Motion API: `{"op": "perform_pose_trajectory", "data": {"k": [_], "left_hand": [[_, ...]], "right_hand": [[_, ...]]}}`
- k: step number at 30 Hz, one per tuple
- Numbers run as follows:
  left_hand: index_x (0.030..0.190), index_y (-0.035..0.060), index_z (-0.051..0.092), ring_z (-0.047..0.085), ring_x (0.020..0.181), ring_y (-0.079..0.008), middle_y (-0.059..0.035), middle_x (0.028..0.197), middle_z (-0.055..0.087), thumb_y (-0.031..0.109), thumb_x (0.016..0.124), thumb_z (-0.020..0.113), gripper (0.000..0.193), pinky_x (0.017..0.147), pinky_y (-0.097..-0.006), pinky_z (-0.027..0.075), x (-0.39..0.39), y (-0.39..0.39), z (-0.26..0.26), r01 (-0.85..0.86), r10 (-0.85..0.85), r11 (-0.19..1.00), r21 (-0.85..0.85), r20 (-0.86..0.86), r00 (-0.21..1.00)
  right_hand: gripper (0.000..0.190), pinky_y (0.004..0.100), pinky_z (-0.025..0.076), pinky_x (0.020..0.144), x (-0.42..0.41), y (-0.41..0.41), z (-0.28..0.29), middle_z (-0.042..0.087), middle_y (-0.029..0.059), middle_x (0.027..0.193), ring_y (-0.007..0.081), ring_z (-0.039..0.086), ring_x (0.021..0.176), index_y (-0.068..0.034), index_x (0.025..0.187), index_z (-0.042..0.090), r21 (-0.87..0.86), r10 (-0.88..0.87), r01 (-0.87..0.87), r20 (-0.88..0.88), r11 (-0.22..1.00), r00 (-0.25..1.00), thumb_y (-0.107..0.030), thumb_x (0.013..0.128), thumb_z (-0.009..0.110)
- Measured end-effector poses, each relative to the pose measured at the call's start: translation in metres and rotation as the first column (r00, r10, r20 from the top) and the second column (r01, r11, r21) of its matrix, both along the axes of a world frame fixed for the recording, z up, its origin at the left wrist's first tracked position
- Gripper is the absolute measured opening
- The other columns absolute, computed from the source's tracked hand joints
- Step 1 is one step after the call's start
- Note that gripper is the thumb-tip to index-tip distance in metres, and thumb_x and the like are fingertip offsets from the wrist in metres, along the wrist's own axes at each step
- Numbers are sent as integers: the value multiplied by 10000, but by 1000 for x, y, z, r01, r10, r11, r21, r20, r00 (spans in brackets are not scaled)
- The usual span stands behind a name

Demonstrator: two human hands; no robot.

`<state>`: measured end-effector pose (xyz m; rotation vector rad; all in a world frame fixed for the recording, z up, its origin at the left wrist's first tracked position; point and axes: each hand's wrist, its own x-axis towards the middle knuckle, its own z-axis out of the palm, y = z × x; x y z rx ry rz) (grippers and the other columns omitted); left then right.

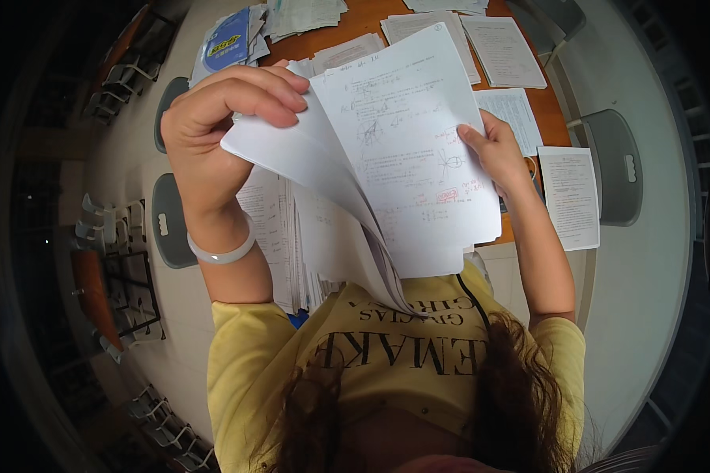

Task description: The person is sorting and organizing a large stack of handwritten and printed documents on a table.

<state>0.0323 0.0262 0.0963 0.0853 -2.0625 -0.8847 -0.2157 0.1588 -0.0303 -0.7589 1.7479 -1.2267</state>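
Note:
A sheaf of printed paper sheets [402, 142] with handwritten notes and small graphs is held up in front of my chest. My left hand [231, 112], with a pale bangle [222, 253] at the wrist, grips turned-back sheets [284, 142] at their upper left corner between thumb and fingers. These sheets curl down across the left side of the sheaf. On the right, my right hand [497, 148] holds the sheaf's edge, its thumb on the front page and its fingers behind.
Paper stacks [503, 50] lie on the brown wooden table [355, 18], with a blue-covered booklet [228, 44] at upper left. More stacked papers [272, 236] are beneath my left forearm. Grey chairs [618, 171] flank the table; a printed sheet [570, 198] overhangs its right edge.

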Motion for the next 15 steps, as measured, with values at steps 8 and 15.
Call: {"op": "perform_pose_trajectory", "data": {"k": [8, 15], "left_hand": [[723, -34, 656, 674, 796, -244, -123, 772, 681, -96, 655, 684, 96, 796, -368, 536, 8, 4, 12, -67, 68, 996, -59, 16, 998], [792, -35, 668, 678, 818, -204, -106, 817, 694, -129, 686, 593, 161, 771, -303, 533, -27, 12, 6, -217, 232, 970, -107, 167, 958]], "right_hand": [[317, 247, 519, 705, -9, 0, 5, 683, 124, 965, 136, 650, 774, 11, 1207, 580, 7, -81, 81, 57, 997, 995, -113, 915, 581], [353, 281, 470, 875, 36, 14, -7, 644, 107, 1110, 149, 602, 974, 15, 1258, 526, -131, 231, -207, 209, 969, 950, -91, 923, 555]]}}
